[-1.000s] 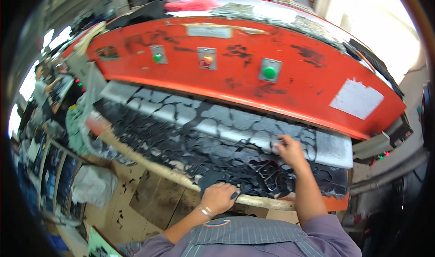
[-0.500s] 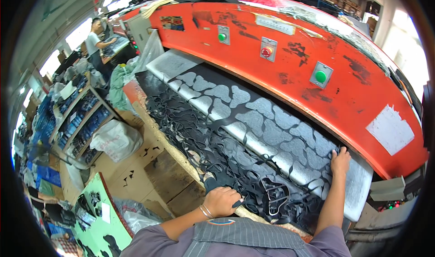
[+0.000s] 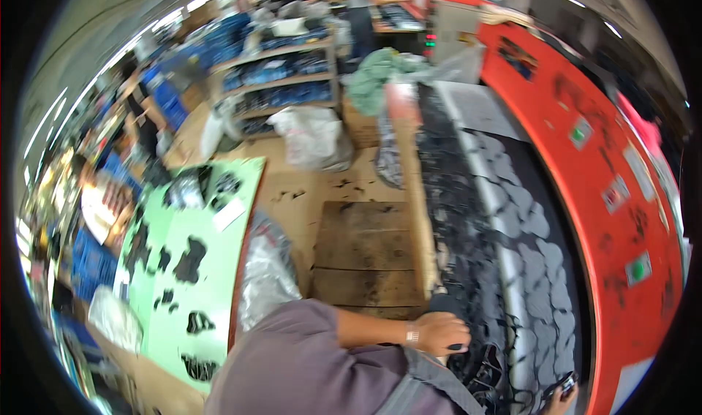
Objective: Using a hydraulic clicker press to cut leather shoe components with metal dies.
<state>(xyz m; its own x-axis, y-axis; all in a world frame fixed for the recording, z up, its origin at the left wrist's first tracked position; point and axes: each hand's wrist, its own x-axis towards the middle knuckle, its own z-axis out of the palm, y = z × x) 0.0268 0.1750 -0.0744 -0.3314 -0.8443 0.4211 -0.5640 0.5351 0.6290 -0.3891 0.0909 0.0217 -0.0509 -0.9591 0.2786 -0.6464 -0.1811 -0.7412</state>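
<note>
My left hand [image 3: 443, 333] is closed around dark, flat cut material [image 3: 442, 304], which shows past the fingers on the far side. It sits at the near edge of the machine bed, beside a heap of black scraps [image 3: 461, 239]. At the bottom right my right hand [image 3: 561, 402] is partly cut off and blurred, next to a small dark, shiny object [image 3: 563, 386] whose kind I cannot make out. A black sheet with grey cut shapes [image 3: 542, 269] lies over the pale bed. A thin metal outline, probably a cutting die [image 3: 488, 367], rests among the scraps.
The red machine beam [image 3: 578, 195] with its buttons runs along the right. A green table [image 3: 164, 283] with black pieces stands left, a clear plastic bag [image 3: 267, 269] beside it. Farther off are a white sack [image 3: 314, 137], shelves [image 3: 278, 86] and people [image 3: 360, 13].
My view has swung left, bringing the green table and shelves toward the middle. My left hand still grips the dark material. The right hand has shifted to the picture's lower edge.
</note>
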